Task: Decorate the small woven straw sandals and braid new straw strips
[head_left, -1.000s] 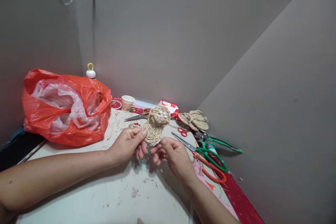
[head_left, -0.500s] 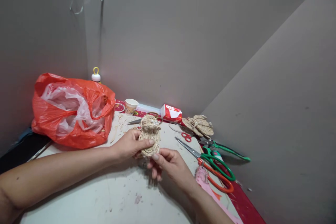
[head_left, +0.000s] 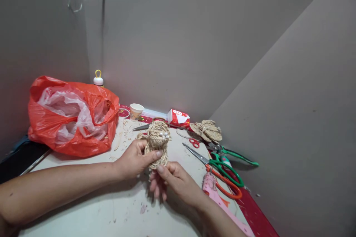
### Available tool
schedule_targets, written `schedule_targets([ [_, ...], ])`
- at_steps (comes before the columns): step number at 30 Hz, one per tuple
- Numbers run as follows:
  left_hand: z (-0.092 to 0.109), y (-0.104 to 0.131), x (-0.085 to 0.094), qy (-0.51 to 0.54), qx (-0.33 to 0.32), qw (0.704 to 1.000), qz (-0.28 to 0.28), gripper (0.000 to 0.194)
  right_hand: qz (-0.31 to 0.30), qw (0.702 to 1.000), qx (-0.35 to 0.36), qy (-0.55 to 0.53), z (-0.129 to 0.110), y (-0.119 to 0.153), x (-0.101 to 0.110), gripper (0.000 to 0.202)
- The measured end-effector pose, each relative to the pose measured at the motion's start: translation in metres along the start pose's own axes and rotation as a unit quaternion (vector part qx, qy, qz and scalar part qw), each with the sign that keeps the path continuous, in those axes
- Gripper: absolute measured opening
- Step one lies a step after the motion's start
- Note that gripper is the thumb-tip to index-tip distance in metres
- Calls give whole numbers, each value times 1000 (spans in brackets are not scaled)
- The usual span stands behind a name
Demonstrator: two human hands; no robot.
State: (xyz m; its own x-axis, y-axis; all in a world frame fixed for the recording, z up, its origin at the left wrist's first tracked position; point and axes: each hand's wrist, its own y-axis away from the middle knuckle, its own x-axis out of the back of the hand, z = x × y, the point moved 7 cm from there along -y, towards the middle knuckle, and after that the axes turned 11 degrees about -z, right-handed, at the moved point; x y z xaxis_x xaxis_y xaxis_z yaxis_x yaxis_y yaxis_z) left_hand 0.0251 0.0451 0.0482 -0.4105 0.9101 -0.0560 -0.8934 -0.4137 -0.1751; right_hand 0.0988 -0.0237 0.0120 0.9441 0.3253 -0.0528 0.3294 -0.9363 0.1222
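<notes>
A straw-coloured piece of coiled, braided cord point(head_left: 157, 132) is held above the pale, littered tabletop point(head_left: 83, 207), in front of the body. It is shaped into two rounded lobes joined by a narrower, ribbed waist; concentric rows of cord are seen on the upper lobe, and a cluster of white, pearl-like beads point(head_left: 164, 135) is set near the waist, toward the right. The lower lobe is clamped by the left hand point(head_left: 137, 158), its thumb pressed across the front, its fingers mostly hidden behind. The bottom edge is pinched by the right hand point(head_left: 178, 183), whose remaining fingers are loosely spread below. Grey-bladed scissors point(head_left: 141, 127) are partly covered by the piece. To the right, green-handled metal scissors point(head_left: 226, 166) are laid near flat, straw-coloured woven pieces point(head_left: 208, 130).
</notes>
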Motion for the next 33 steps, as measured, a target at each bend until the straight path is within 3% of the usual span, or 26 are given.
schedule_targets([
  [2,1,-3,-2,22,8,999,-32,37,41,998,33,25,-15,5,15,48],
  [6,3,-5,-4,36,14,998,-54,39,181,976,109,52,-31,14,41,36],
  [11,-4,-4,-10,27,48,993,-107,45,173,976,130,-1,-21,8,39,36],
  [18,-2,-7,12,35,28,999,-5,40,205,966,133,-85,-22,11,48,36],
  [24,-11,-8,10,172,85,981,-24,32,186,963,148,-128,-21,11,41,31],
  [28,-13,-7,4,226,106,967,-47,32,99,971,138,-167,-17,7,31,28],
  [33,-13,-3,-3,244,130,960,-41,33,25,978,160,-131,-20,8,27,53],
])
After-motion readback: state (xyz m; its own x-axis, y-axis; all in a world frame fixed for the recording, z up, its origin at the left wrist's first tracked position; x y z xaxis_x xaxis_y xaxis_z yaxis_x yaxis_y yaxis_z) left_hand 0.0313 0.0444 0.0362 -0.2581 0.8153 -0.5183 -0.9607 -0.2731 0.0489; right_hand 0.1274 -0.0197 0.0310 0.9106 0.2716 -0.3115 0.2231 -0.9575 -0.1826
